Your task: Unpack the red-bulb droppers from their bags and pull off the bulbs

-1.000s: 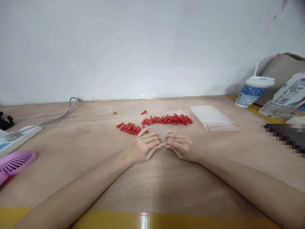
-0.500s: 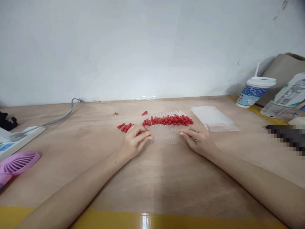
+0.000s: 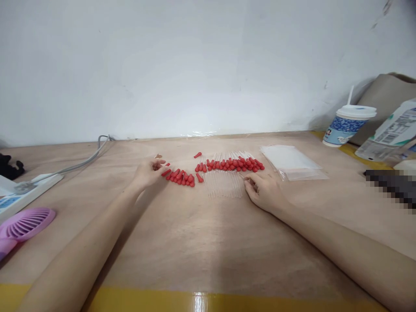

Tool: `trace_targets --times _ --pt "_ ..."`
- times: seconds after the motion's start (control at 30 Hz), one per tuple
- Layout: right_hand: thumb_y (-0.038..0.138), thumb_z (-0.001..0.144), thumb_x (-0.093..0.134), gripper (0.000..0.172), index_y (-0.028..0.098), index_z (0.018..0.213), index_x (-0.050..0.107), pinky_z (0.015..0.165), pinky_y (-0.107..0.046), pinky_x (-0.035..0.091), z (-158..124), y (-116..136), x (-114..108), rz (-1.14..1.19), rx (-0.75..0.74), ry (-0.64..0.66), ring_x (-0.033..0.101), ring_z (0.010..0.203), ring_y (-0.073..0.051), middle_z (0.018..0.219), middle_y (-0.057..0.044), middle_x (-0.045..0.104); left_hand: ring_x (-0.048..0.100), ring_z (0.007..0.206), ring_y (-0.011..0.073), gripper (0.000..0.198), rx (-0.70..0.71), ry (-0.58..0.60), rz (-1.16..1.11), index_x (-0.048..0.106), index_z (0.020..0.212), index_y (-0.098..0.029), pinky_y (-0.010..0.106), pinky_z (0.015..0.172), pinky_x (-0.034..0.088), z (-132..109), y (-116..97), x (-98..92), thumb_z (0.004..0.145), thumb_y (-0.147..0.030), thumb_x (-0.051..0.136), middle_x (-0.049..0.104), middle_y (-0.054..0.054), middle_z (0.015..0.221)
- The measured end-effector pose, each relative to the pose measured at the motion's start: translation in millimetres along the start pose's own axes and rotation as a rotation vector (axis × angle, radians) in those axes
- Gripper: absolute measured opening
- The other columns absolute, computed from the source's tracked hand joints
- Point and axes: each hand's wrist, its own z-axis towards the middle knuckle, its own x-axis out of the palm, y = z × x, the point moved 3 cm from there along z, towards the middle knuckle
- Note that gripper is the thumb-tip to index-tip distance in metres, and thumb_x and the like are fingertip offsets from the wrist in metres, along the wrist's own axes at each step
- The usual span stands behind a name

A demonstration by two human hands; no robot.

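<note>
Red bulbs (image 3: 182,178) lie just right of the left hand (image 3: 150,172), grip spread; the right hand (image 3: 264,189) pinches a thin tube (image 3: 241,175); counter (image 3: 208,247) stretches to its yellow near edge (image 3: 156,299).

Rubber-looking red bulbs (image 3: 182,178) with a matt skin. Thin see-through tubes (image 3: 224,185), smooth, glass or plastic unclear. Wood-grain tabletop (image 3: 182,242), smooth, softly shiny; glossy yellow tape (image 3: 156,299) edging it. Filmy clear plastic bags (image 3: 289,158). Paper-looking printed cup (image 3: 346,128), smooth plastic lid (image 3: 356,111). Pink plastic fan (image 3: 29,223), ribbed grille.
</note>
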Motion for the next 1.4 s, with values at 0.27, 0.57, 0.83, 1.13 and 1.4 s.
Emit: trace_targets --times 0.27,0.57,0.83,1.13,1.4 --pt "0.037 0.081 0.05 0.023 0.018 0.083 0.062 0.069 -0.03 0.033 0.7 11.2 -0.6 0.012 -0.047 0.04 0.056 0.068 -0.016 0.073 -0.003 0.064 0.062 0.077 0.0206 0.045 0.096 0.062 0.113 0.063 0.09 -0.014 0.029 0.071 0.048 -2.6 -2.5 8.6 0.066 -0.051 0.058 0.067 0.008 0.083" --pt "0.043 0.081 0.051 0.028 0.018 0.083 0.063 0.072 -0.031 0.032 1.7 13.1 -2.6 0.025 -0.073 0.027 0.057 0.072 -0.016 0.079 -0.004 0.065 0.059 0.071 0.0195 0.035 0.124 -0.112 0.306 0.066 0.084 -0.019 0.028 0.064 0.043 -5.6 -17.5 -3.9 0.074 -0.046 0.048 0.067 0.003 0.083" --pt "0.035 0.085 0.047 0.023 0.019 0.08 0.063 0.074 -0.031 0.031 2.6 12.3 -5.8 0.034 -0.065 -0.036 0.057 0.071 -0.016 0.076 -0.003 0.066 0.056 0.092 0.0245 0.03 0.336 0.075 0.504 0.068 0.088 -0.02 0.032 0.082 0.042 28.2 -60.9 42.2 0.073 -0.041 0.052 0.062 0.008 0.095" --pt "0.035 0.085 0.046 0.023 0.019 0.079 0.062 0.074 -0.031 0.031 2.4 11.9 -6.3 0.034 -0.061 -0.055 0.057 0.074 -0.015 0.076 -0.003 0.065 0.06 0.078 0.0281 0.025 0.121 0.174 0.554 0.066 0.068 -0.016 0.034 0.07 0.044 72.3 -81.9 89.7 0.06 -0.04 0.062 0.066 0.012 0.076" --pt "0.034 0.085 0.047 0.023 0.019 0.079 0.063 0.074 -0.03 0.032 2.6 11.5 -5.2 0.05 -0.08 -0.053 0.057 0.073 -0.015 0.075 -0.003 0.064 0.06 0.079 0.0269 0.027 0.046 0.19 0.472 0.063 0.066 -0.018 0.032 0.067 0.044 62.4 -38.1 10.6 0.06 -0.044 0.057 0.066 0.008 0.077"
